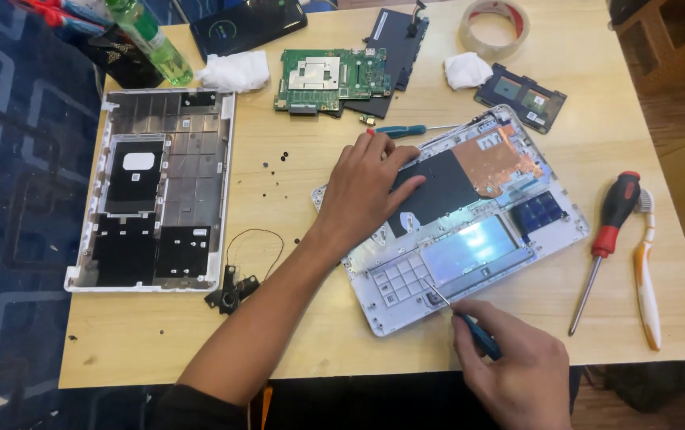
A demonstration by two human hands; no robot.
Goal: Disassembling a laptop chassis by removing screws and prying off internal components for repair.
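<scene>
An opened white laptop base (565, 227) lies tilted on the wooden table (311, 342), showing a black sheet, a copper plate and a silver panel. My left hand (366, 187) presses flat on its upper left part, fingers spread over the black sheet. My right hand (510, 366) grips a small blue-handled screwdriver (476, 333), whose tip touches the lower left area of the base.
A white laptop cover (155, 187) lies at the left, with a black speaker and wire (235, 288) below it. A green circuit board (330, 78), tape roll (494, 25), red screwdriver (609, 231), toothbrush (647, 271), a second blue screwdriver (402, 130), loose screws and tissue wads surround the work.
</scene>
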